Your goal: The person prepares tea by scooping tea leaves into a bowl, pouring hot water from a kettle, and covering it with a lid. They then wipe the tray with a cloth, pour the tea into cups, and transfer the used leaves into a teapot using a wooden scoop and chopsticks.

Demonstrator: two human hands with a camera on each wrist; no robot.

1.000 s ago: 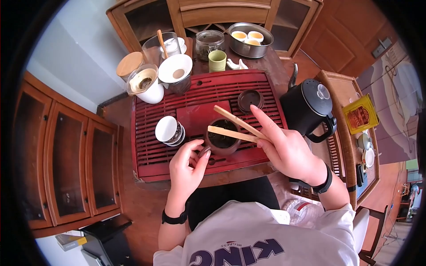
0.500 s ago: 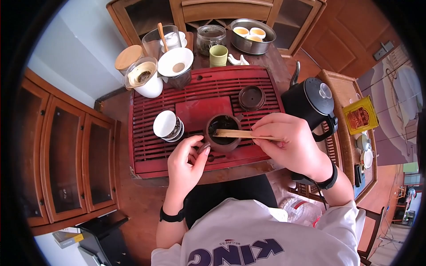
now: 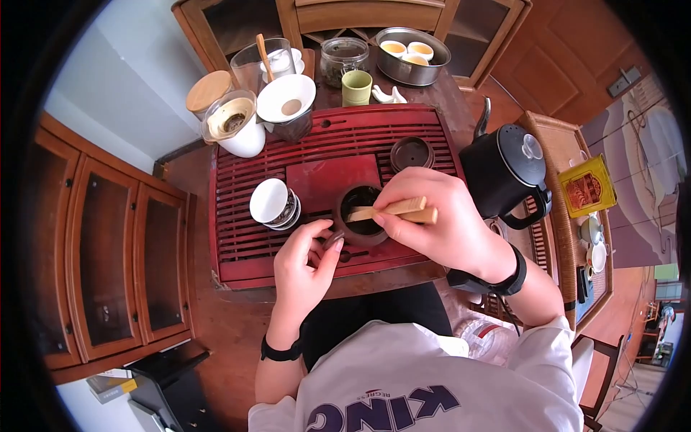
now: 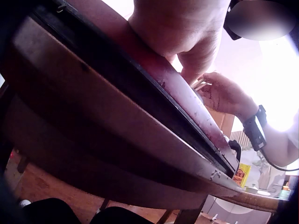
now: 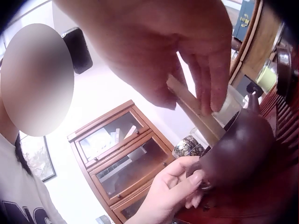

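Observation:
A dark brown teapot (image 3: 344,232) stands without its lid on the red slatted tea tray (image 3: 331,175). The left hand (image 3: 301,268) pinches the teapot's handle; in the right wrist view that hand (image 5: 170,189) is at the handle of the pot (image 5: 243,144). Between thumb and fingers the right hand (image 3: 439,223) holds pale wooden tongs (image 3: 410,207), their tips inside the pot's mouth. The right wrist view shows the tongs (image 5: 198,114) slanting down into the pot, where the tips are hidden. The round brown lid (image 3: 412,153) lies on the tray behind the right hand.
Stacked white cups (image 3: 271,202) stand left of the teapot. A black kettle (image 3: 497,169) is right of the tray. Along the back are a white strainer (image 3: 286,99), a green cup (image 3: 356,88), a glass jar (image 3: 343,61) and a metal bowl (image 3: 403,69) with cups.
The tongs have gone from above the pot down into its mouth. The right hand has moved left and closer over the pot, its extended index finger now bent. The left hand stays at the handle.

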